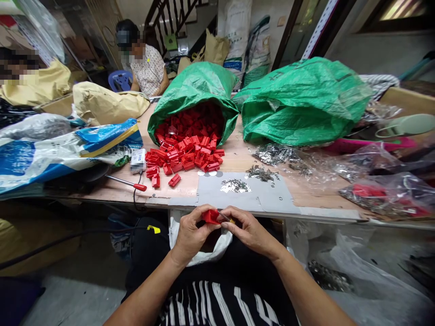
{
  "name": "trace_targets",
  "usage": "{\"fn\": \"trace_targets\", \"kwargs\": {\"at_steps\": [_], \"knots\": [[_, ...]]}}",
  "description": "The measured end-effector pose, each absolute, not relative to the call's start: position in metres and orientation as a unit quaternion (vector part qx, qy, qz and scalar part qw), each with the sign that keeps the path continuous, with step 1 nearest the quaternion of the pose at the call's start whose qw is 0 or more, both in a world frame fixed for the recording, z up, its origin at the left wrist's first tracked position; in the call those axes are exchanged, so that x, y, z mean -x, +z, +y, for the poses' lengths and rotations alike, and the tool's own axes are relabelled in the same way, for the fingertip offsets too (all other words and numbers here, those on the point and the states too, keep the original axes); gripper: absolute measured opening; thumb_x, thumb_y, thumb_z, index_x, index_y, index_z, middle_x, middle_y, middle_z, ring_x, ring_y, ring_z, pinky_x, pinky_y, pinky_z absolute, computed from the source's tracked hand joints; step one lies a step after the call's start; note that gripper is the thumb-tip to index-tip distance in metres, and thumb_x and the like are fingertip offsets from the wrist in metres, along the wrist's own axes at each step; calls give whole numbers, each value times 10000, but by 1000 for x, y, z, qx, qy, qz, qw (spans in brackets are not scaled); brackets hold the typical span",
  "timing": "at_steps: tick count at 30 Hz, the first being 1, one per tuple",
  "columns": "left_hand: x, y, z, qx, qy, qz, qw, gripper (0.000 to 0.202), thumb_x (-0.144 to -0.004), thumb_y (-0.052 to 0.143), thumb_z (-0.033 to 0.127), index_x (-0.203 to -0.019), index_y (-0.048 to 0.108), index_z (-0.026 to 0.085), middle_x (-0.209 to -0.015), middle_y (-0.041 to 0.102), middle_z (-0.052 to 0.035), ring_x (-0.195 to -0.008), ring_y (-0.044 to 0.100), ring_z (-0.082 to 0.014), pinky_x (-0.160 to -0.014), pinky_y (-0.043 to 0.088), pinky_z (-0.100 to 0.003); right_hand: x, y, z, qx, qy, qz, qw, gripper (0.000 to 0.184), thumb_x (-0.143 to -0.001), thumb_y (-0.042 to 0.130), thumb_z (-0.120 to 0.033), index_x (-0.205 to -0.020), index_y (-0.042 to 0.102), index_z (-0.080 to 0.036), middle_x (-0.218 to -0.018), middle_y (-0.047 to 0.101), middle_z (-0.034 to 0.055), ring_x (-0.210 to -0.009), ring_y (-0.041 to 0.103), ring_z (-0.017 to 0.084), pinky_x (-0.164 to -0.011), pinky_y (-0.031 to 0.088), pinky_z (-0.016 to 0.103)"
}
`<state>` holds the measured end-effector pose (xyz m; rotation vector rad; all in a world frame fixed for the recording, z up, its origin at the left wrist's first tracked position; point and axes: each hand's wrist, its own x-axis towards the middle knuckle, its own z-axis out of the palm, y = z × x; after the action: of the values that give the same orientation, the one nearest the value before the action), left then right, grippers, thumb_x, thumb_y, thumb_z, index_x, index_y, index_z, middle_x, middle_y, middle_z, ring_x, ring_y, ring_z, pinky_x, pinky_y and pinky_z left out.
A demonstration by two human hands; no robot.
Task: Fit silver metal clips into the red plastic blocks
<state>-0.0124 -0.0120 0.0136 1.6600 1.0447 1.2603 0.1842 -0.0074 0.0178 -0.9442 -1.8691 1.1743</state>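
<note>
1. Red plastic part (210, 216) is held up just off the tabletop (319, 194), in front of its near edge, about mid-length, above an open white bag (207, 259) at the lap.
2. Left hand (190, 233): thumb and fingers clamped on the red plastic part, from its left side.
3. Right hand (247, 230): thumb and fingers together, pinched on a thin metal tool (224, 217) with a yellow end; tool tip at the part's right side. Can't tell if right fingertips also touch the part.
4. Gray mat (210, 199) along the near edge, just beyond the hands. On it: silver pile of flat metal pieces (235, 186); darker pile of small metal pieces (261, 173) at its far side.
5. Green sack (204, 74) beyond, mouth toward the near edge, loose red parts (190, 151) spilling onto the tabletop.
6. Second green sack (299, 99) to its right.
7. Near left corner: blue-and-white sack (50, 154); red-tipped metal rod (127, 182) near the near edge.
8. Near right corner: clear plastic bag (390, 199) with metal pieces.
9. Person in a spotted top (149, 68) at the far edge.
</note>
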Motion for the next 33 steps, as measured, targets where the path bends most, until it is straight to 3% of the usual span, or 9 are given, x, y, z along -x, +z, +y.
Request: {"fn": "trace_targets", "kwargs": {"at_steps": [3, 10, 17, 24, 33], "knots": [[13, 15, -12, -643, 491, 411, 420, 317, -725, 807, 171, -1017, 690, 207, -946, 752, 9, -838, 710, -129, -798, 545, -201, -187, 22, -8, 355, 462, -736, 346, 145, -950, 577, -239, -1073, 642, -198, -991, 652, 21, -917, 591, 149, -851, 428, 253], [12, 18, -13, -661, 488, 398, 408, 317, -729, 788, 114, -1016, 685, 199, -936, 755, 3, -839, 714, -134, -800, 550, -210, -186, 25, -13, 375, 495, -695, 363, 163, -950, 560, -325, -952, 617, -172, -884, 612, 28, -828, 543, 157, -772, 436, 266], [10, 18, -15, -715, 492, 397, 297, 339, -744, 783, 117, -1054, 678, 208, -986, 764, -22, -847, 726, -145, -787, 577, -223, -184, 27, -17, 400, 449, -711, 364, 157, -968, 530, -309, -952, 608, -174, -835, 599, 11, -754, 516, 134, -707, 408, 250], [11, 20, -16, -755, 495, 382, 199, 316, -795, 741, 130, -1090, 661, 207, -1015, 772, -35, -969, 735, -189, -1014, 541, -363, -181, 26, -18, 420, 387, -731, 374, 147, -980, 527, -297, -957, 614, -181, -839, 623, 11, -744, 544, 128, -705, 408, 247], [12, 20, -17, -762, 498, 381, 161, 306, -826, 704, 125, -1107, 629, 221, -1025, 766, -34, -998, 729, -197, -1043, 534, -398, -181, 32, -19, 422, 336, -758, 366, 114, -959, 530, -251, -899, 599, -184, -772, 596, 14, -675, 513, 126, -641, 387, 249]]}}
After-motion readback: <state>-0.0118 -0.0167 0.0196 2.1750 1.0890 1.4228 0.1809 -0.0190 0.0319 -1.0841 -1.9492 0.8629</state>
